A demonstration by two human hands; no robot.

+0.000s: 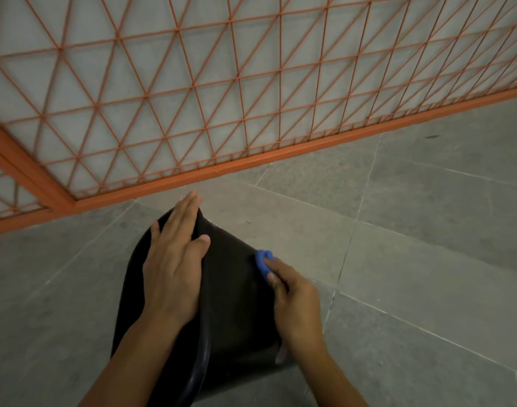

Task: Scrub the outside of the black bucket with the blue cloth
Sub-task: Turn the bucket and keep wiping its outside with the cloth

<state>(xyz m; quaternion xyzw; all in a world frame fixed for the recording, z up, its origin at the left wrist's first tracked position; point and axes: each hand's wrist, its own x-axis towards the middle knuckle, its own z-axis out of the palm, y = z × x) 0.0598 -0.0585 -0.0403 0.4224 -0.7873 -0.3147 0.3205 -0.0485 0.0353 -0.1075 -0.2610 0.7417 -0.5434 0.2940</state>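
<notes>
Left hand (175, 259): flat, fingers spread, palm pressed on the upper side of the bucket (236, 304); it steadies, grasps nothing. Fingertips reach past the bucket's far end.

Bucket: lies tipped on the tiled floor (427, 230), in front of the orange grille (192, 98), near the bottom middle of the view. Long axis runs from the person out toward the grille. Which end is the mouth I cannot tell; a curved black strip near the bottom edge may be the rim or handle.

Cloth (263, 261): bunched small, touching the bucket's right flank near its far end.

Right hand (292, 301): clenched on the cloth, fingers pinching it against the wall.

Progress, judged: scrubbing is under way on the right flank. Wall looks uniformly dull; no clear clean/dirty boundary shows, so share done is uncertain. Left flank, underside and both ends likely remain; bucket needs rolling to reach them.
</notes>
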